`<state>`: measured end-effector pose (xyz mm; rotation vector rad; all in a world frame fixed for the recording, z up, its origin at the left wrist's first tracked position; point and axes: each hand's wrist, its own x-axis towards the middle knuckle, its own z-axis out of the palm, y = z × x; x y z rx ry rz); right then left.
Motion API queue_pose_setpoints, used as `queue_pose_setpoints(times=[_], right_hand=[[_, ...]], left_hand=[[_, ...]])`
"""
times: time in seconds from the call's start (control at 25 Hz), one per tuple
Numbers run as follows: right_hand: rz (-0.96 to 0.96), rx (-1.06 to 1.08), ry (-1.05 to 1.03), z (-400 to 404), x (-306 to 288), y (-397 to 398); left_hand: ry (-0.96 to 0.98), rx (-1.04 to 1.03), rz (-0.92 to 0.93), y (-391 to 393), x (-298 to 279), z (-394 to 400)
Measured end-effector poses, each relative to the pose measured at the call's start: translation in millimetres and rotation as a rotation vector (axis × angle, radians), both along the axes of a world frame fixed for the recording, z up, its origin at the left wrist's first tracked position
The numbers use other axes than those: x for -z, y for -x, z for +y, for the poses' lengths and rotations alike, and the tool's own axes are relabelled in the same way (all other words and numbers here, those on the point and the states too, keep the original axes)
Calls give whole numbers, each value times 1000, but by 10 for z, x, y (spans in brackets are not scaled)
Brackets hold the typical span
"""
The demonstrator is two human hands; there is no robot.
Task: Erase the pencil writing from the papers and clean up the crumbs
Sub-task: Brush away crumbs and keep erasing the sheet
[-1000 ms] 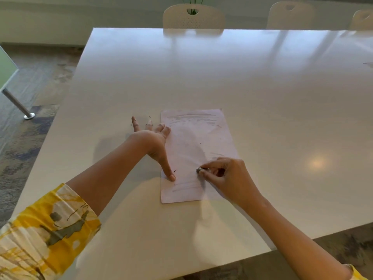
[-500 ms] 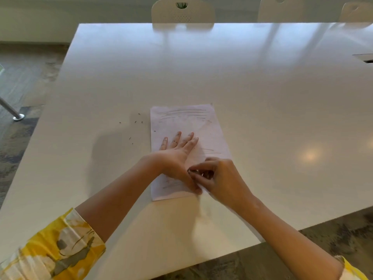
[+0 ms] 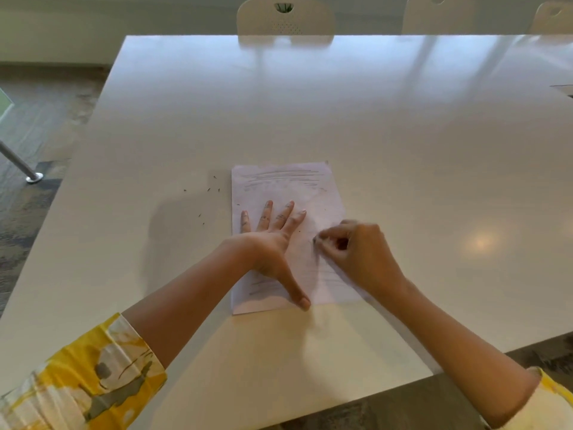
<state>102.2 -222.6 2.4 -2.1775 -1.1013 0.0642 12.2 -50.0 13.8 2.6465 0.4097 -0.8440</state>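
A white paper [image 3: 288, 184] with faint pencil lines lies on the white table [image 3: 341, 119] in front of me. My left hand [image 3: 273, 243] presses flat on the paper's left half, fingers spread, thumb stretched toward the near edge. My right hand [image 3: 356, 249] hovers blurred over the paper's right side, fingers pinched on a small dark eraser [image 3: 315, 240] whose tip touches the sheet. Dark eraser crumbs [image 3: 210, 190] are scattered on the table left of the paper, and a few specks lie on the sheet itself.
Pale chairs [image 3: 285, 17] stand along the table's far side. The table's near corner edge [image 3: 434, 372] is at the lower right, with patterned floor beyond. A metal leg [image 3: 31, 176] stands on the floor at left.
My left hand moved from the paper's left edge onto the sheet and spread flat. My right hand with the eraser shifted up and right across the paper. Crumbs left of the paper are now uncovered.
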Motion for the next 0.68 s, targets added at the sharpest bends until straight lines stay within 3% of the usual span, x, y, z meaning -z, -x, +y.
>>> queue_pose_setpoints(times=[0.12,0.36,0.56,0.68], right_hand=[[37,-215,43,-145,18,308],[15,20,-34,94,-27,-304],[98,-282,39,-136,32,315],[54,-147,-33,42,29,-67]], left_hand=[[5,4,-5,-6,36,18],[42,-9,8,-1,21,13],[20,-1,3,-7,17,-2],[25,-4,6,-2,-2,6]])
